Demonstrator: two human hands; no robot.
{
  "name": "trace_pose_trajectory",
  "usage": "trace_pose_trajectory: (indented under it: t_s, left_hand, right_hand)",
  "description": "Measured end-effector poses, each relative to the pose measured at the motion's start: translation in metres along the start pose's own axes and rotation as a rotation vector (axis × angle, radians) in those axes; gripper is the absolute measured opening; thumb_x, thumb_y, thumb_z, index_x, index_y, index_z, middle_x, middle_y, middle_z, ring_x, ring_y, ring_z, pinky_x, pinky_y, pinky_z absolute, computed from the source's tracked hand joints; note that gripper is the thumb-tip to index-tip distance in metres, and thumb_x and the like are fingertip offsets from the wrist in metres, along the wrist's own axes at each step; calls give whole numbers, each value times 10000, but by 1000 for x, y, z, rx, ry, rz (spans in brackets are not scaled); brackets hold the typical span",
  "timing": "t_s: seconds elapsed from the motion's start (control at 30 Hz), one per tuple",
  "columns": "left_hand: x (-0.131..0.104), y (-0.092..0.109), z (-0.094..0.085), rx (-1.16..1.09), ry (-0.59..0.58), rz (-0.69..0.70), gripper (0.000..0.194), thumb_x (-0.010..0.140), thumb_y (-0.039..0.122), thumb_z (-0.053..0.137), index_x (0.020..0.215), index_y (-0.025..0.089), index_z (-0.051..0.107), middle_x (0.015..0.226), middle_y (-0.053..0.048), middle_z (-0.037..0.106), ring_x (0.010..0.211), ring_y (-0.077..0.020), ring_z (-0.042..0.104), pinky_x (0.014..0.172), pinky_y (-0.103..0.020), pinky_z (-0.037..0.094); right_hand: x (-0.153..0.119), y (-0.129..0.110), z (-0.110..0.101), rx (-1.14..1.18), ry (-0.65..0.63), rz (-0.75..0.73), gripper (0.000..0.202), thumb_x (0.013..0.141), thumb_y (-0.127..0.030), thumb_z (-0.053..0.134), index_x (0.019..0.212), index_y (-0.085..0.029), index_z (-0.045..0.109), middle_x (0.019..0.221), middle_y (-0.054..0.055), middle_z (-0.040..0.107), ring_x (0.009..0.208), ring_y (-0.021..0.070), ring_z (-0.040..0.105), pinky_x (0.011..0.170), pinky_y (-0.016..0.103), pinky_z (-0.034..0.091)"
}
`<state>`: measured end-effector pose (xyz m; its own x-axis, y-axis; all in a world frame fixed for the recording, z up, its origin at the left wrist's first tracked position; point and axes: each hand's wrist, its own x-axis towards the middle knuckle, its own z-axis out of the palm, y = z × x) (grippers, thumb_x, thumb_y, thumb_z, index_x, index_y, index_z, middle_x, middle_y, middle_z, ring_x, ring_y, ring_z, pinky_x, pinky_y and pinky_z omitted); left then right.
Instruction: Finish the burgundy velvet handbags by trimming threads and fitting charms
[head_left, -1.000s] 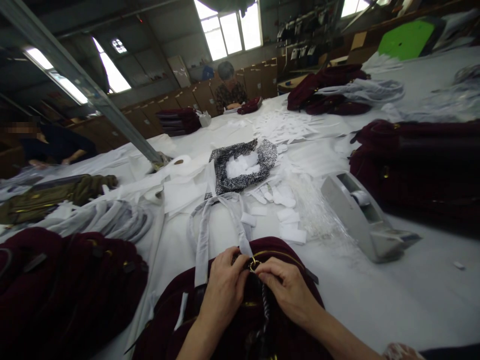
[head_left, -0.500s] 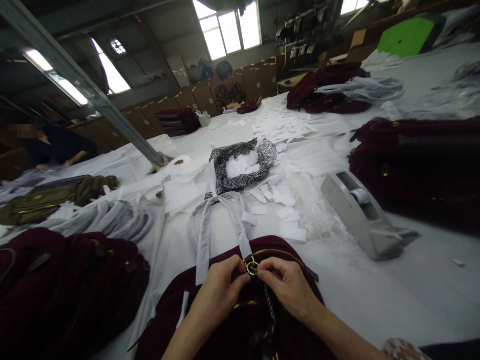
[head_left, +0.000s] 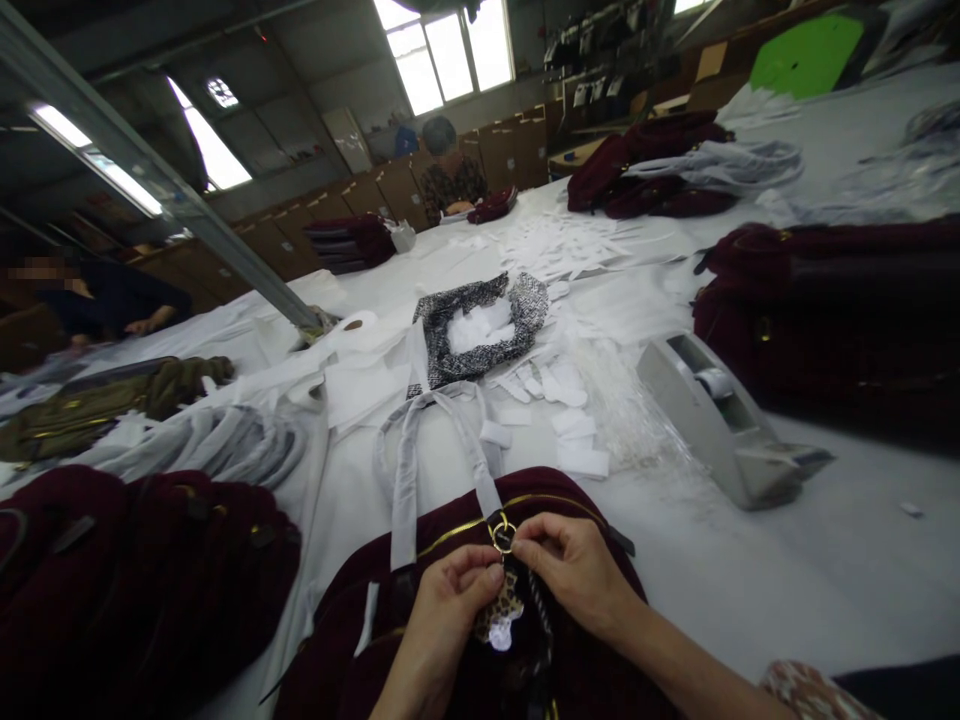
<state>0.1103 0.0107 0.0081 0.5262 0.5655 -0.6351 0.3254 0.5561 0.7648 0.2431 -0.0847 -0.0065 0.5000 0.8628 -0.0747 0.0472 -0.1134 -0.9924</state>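
A maroon bag (head_left: 360,590) with gold zippers and wrapped handles (head_left: 406,500) lies in front of me. A gold ring (head_left: 503,537) hangs at the base of one handle. My right hand (head_left: 574,570) pinches the ring's right side. Just below and left of the ring, my left hand (head_left: 450,610) is closed at the top of a leopard-print charm (head_left: 504,605) with a shiny, pale lower end. A dark braided cord (head_left: 541,620) hangs beside the charm, under my right hand.
A grey tape dispenser (head_left: 720,420) stands at right, near maroon bags (head_left: 847,330). More maroon bags (head_left: 135,580) are piled at left. A patterned pouch (head_left: 450,372) holding white pieces lies beyond the handles. Two people sit across the table.
My left hand has moved down from the ring, and the leopard-print charm now shows beside it. My right hand stays at the ring. The view has shifted slightly.
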Motion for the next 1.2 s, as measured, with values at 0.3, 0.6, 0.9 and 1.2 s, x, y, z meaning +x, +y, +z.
trace_pose_trajectory:
  t_s: [0.3, 0.6, 0.9, 1.2]
  left_hand:
    - [-1, 7, -2, -76, -17, -15, 311, 640, 283, 727, 881, 110, 634, 715, -67, 686, 619, -132, 611, 614, -228, 459]
    - [5, 3, -9, 274, -23, 112, 326, 696, 364, 662, 920, 129, 634, 756, -62, 687, 663, -147, 604, 613, -229, 448]
    - [-8, 14, 3, 859, 116, 409, 195, 815, 339, 496, 922, 249, 633, 884, 6, 685, 836, -179, 620, 750, -262, 441]
    - [-9, 17, 10, 864, 122, 368, 204, 800, 354, 496, 904, 237, 626, 778, 9, 652, 740, -170, 597, 677, -252, 429]
  right_hand:
    - [0, -6, 1, -150, 16, -101, 94, 714, -129, 553, 631, -164, 581, 754, -10, 516, 578, 75, 429, 492, 202, 330]
    - [3, -2, 2, -211, 2, -135, 126, 663, -63, 554, 580, -158, 561, 737, -9, 505, 647, 85, 486, 544, 198, 355]
    - [5, -2, 5, -261, 22, -123, 145, 643, -34, 542, 562, -153, 546, 720, -6, 498, 653, 94, 489, 559, 208, 363]
    - [5, -2, 6, -248, 54, -134, 146, 669, -39, 541, 583, -157, 545, 725, -8, 488, 663, 96, 488, 577, 213, 367]
